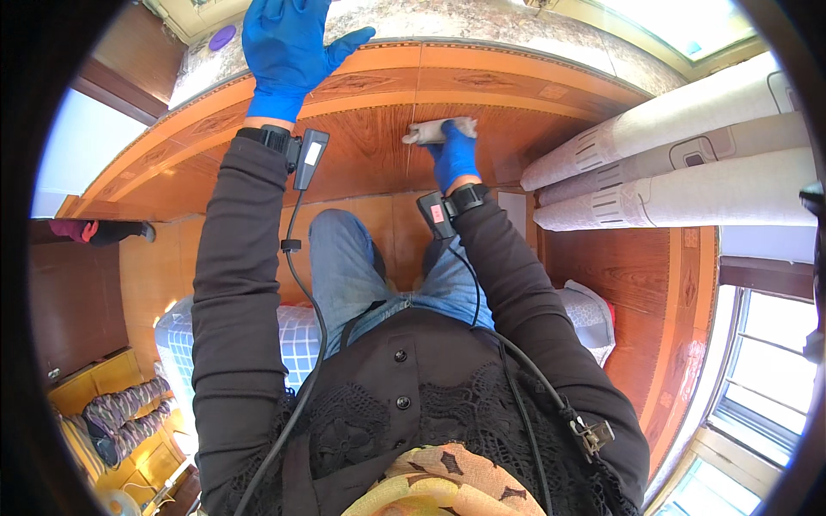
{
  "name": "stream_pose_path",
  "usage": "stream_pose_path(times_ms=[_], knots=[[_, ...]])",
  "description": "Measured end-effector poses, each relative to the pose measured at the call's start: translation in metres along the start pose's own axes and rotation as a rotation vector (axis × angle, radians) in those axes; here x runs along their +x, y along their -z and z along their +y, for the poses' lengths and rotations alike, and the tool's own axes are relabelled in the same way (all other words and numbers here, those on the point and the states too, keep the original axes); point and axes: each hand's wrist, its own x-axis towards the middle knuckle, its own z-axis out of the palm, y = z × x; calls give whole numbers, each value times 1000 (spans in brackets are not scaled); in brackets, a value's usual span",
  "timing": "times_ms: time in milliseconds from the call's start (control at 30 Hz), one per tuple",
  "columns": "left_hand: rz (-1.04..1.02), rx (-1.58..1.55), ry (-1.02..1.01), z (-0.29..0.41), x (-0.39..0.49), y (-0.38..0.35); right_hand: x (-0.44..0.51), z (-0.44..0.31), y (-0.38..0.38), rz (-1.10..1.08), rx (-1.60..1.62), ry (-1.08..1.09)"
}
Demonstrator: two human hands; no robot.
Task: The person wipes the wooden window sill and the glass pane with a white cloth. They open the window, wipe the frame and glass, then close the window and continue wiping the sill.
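My left hand (287, 48), in a blue glove, rests with its fingers apart at the patterned stone windowsill (400, 20); its fingertips are cut off by the picture's edge. My right hand (457, 155), gloved in blue too, grips a folded whitish cloth (429, 132) against the wood-patterned wall panel (361, 138) below the sill. Each wrist wears a black strap with a small cabled device. A purple round object (222, 38) lies on the sill, left of my left hand.
Gathered pale curtains (710, 184) hang at the right. Beside my legs is a blue checked cover (300, 335); a grey patterned cushion or cover (588, 319) is on the other side. A person's legs in camouflage trousers (129, 409) show at lower left. Cables cross my front.
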Motion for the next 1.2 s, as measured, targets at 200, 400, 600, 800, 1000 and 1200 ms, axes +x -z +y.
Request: stream_pose_path(times_ms=[200, 400, 600, 800, 1000, 1200], knots=[[-3, 7, -15, 0, 2, 1, 38, 3, 47, 134, 64, 1], [2, -1, -12, 0, 1, 1, 85, -73, 123, 331, -72, 114], [-2, 13, -4, 0, 1, 1, 65, -84, 111, 278, -123, 177], [-38, -36, 16, 1, -1, 3, -6, -43, 46, -291, -45, -195], [-114, -84, 49, 0, 2, 10, -71, -73, 17, -508, 12, -187], [-55, -390, 118, 59, -15, 38, -95, -109, 23, -478, -16, -138]])
